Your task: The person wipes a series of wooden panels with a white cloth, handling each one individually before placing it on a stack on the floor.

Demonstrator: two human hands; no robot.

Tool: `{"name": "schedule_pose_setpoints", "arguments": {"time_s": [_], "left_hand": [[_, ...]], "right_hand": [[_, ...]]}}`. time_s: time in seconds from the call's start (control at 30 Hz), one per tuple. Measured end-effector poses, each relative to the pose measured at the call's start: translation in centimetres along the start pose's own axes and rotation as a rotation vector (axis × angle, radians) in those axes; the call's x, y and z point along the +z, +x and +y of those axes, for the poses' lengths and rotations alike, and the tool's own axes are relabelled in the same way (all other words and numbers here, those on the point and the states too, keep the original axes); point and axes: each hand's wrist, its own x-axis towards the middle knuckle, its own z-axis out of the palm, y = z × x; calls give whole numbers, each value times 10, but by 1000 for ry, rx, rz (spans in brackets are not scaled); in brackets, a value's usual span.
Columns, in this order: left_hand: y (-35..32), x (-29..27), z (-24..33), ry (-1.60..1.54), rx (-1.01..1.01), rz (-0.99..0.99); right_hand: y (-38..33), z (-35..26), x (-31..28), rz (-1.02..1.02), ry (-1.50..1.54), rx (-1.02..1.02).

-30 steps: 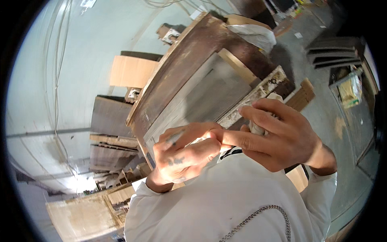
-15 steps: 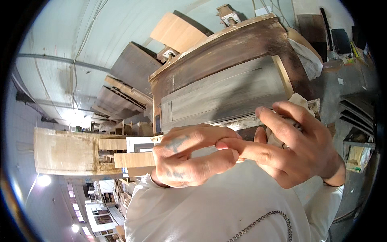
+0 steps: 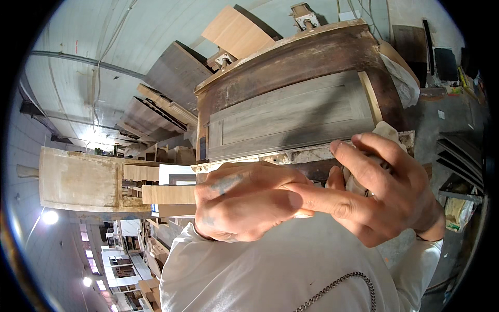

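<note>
Above my white shirt, my left hand (image 3: 244, 203) is closed around the outstretched index finger of my right hand (image 3: 382, 192). A crumpled beige cloth (image 3: 385, 133) sits in my right hand, its folds showing between the thumb and the other bent fingers and past the knuckles. Just beyond my hands a grey wood-grain panel door (image 3: 291, 122) lies flat on a stained brown workbench (image 3: 249, 86). The tip of the gripped finger is hidden inside my left hand.
To the left stands a pale worn bench (image 3: 80, 179) with light wooden boards (image 3: 174, 194) sticking out toward me. Grey and wood-toned panels (image 3: 176, 73) lean beyond the workbench. At the right, dark sheets (image 3: 460, 161) are stacked beside a shelf.
My left fingers have closed more tightly round my right index finger, covering its tip. The surroundings have shifted slightly in view.
</note>
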Motion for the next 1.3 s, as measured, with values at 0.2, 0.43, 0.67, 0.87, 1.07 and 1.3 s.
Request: {"name": "schedule_pose_setpoints", "arguments": {"time_s": [0.2,0.43,0.67,0.87,1.07,1.3], "left_hand": [[-14,6,1,160,-17,54],[-3,-8,-2,61,-113,-74],[1,-11,-17,-39,-99,-85],[5,1,-27,-130,-78,74],[-3,2,-17,-8,-178,61],[-6,4,-45,-429,-148,34]], "right_hand": [[-2,1,1,22,-9,-38],[-3,9,6,-56,-55,-126],[2,19,13,-43,-29,-86],[6,28,13,-75,-36,-113],[4,29,12,-89,1,-102],[-2,43,3,-87,-22,-6]]}}
